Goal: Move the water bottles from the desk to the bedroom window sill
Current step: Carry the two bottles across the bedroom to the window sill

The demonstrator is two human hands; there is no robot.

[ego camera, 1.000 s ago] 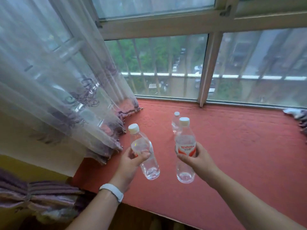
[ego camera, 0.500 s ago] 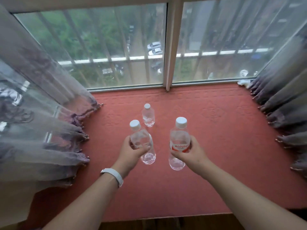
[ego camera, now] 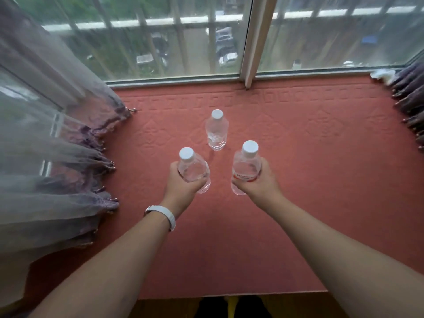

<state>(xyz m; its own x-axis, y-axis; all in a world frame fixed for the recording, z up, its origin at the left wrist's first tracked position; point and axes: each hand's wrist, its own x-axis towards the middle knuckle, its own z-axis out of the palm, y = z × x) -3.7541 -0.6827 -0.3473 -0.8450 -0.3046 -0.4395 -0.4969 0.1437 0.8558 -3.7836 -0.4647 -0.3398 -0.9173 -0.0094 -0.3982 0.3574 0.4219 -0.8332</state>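
Now the left hand (ego camera: pixel 183 187) and right hand (ego camera: pixel 254 182) each grip a bottle above the window sill (ego camera: pixel 321 180), so next lower them beside the third bottle (ego camera: pixel 216 130) just beyond.

Nothing can be read. The only label in view is a red-and-white band (ego camera: pixel 243 177) low on the clear plastic bottle with a white screw cap (ego camera: pixel 246 164) that the right hand (ego camera: pixel 259 185) grips. Its red print is foreshortened, partly covered by that hand, and too blurred to make out.
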